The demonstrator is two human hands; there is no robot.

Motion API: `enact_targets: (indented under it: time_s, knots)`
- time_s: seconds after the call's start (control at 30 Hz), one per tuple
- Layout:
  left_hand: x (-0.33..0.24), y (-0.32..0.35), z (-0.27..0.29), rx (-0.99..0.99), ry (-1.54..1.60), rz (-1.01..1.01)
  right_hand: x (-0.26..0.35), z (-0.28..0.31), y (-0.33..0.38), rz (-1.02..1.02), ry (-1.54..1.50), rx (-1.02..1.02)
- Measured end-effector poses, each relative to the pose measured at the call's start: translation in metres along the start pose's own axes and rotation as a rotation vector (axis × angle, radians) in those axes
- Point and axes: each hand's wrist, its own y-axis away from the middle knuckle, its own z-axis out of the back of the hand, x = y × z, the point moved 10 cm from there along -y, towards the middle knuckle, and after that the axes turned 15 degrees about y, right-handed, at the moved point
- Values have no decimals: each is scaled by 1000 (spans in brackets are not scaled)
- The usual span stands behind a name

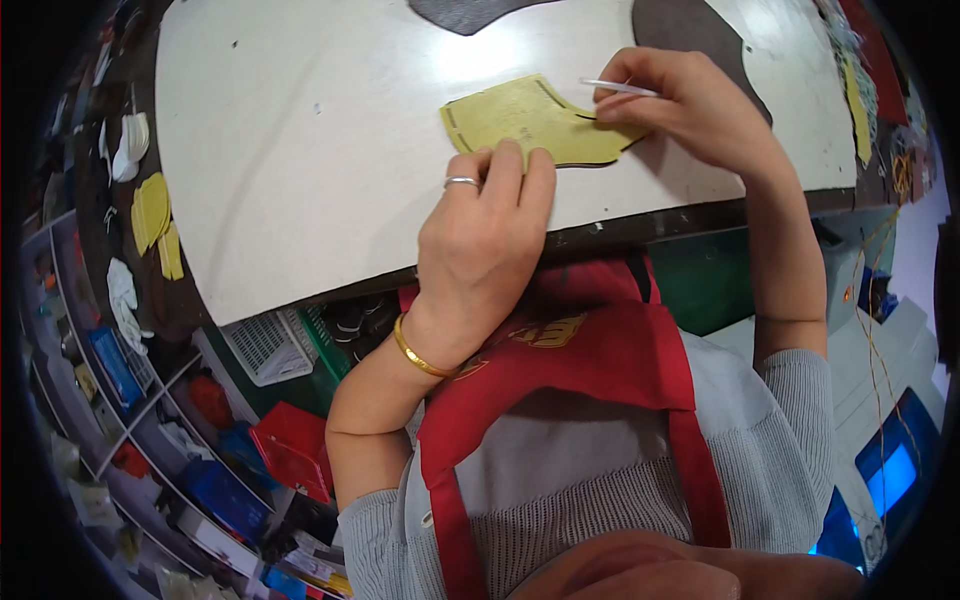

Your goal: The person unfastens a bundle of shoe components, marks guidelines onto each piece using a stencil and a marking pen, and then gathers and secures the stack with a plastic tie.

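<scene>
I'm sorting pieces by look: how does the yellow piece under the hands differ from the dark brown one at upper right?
The yellow piece has dark edge marks; the dark brown piece shows none. The yellow piece lies wholly inside the picture; the dark brown piece runs off its top. Both have curved edges.

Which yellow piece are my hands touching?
The yellow piece on the white tabletop, between left hand and right hand; other yellow pieces lie beyond its edges.
</scene>
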Motion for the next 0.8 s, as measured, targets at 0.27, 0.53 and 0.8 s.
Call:
enact_targets:
  time_s: [0.27,0.53,0.8]
  knots:
    - [-16,-11,-13,86,-134,-89,-12,18,32,-54,165,-199]
    - [-19,-8,-23,164,-117,-41,-22,32,36,-57,269,-290]
    - [-45,-2,-25,-3,-77,-133,75,19,3,406,115,-305]
